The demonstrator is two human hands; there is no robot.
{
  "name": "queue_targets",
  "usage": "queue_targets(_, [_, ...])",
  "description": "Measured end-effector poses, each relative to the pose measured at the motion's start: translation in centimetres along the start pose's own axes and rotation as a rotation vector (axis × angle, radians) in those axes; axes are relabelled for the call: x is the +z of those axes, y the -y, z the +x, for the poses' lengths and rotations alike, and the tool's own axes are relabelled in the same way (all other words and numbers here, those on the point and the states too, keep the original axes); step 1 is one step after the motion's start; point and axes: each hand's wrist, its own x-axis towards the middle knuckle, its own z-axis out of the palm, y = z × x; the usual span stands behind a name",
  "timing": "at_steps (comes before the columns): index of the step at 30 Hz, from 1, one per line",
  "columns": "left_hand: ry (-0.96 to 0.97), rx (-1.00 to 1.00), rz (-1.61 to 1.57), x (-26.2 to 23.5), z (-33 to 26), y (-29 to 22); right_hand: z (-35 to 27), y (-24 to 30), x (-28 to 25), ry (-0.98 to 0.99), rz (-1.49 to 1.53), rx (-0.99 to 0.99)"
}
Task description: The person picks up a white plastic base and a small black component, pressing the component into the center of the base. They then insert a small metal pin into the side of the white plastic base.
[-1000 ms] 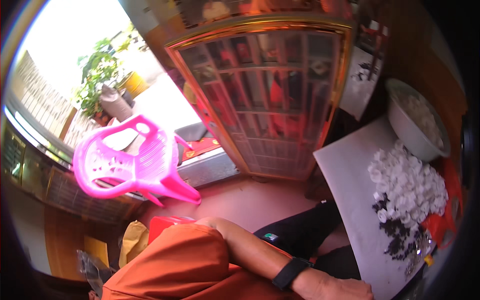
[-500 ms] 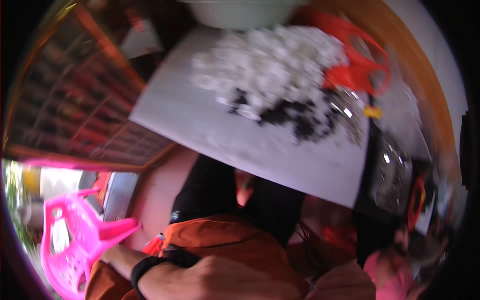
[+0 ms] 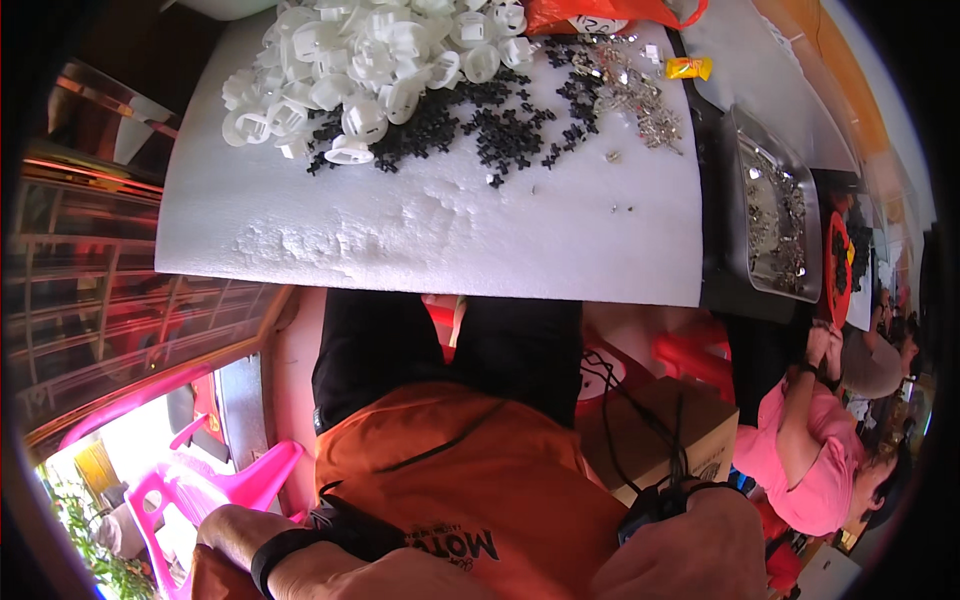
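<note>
My left hand (image 3: 390, 577) is low against my orange shirt, a black band and a dark strapped object at its wrist. My right hand (image 3: 690, 542) is at the shirt's right side, with a black object and cords at its wrist. The lower edge cuts off the fingers of both, so I cannot see what they hold. Ahead, beyond my knees, a white foam sheet (image 3: 560, 255) covers the table. On it are a heap of white round plastic parts (image 3: 365, 120), many small black cross-shaped parts (image 3: 500, 135) and a scatter of small metal pieces (image 3: 650, 110).
At the table's right is a metal tray (image 3: 742, 190) of small pieces. A yellow wrapped packet (image 3: 689, 68) and red bag (image 3: 610, 12) lie farther back. A pink chair (image 3: 250, 480) stands left, a cardboard box (image 3: 650, 430) right. Another person in a pink shirt (image 3: 815, 460) sits at right.
The view has turned and steadied, so the table and heap sit farther up and left in the picture. Both hands stay low by the shirt; more of the right one shows.
</note>
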Motion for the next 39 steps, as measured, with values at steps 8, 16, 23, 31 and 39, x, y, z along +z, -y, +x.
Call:
queue_targets(8, [-0.019,-0.149,-0.307,0.1,-0.6,-0.6,-0.1,-1.0,0.2,0.138,0.078,-0.063])
queue_targets(16, [-0.125,-0.136,-0.341,1.2,-1.3,-0.8,-0.2,-1.3,-0.6,0.243,0.152,-0.044])
queue_targets(23, [-0.030,-0.155,-0.348,0.8,-1.1,-0.9,0.9,-0.6,-1.5,0.297,0.200,0.067])
queue_targets(31, [0.302,0.233,-0.143,-2.5,2.3,2.1,1.1,-0.4,-1.7,0.277,0.113,0.031])
queue_targets(39, [-0.186,-0.256,-0.652,0.8,0.5,-0.1,1.2,-0.3,-1.9,0.225,0.095,-0.008])
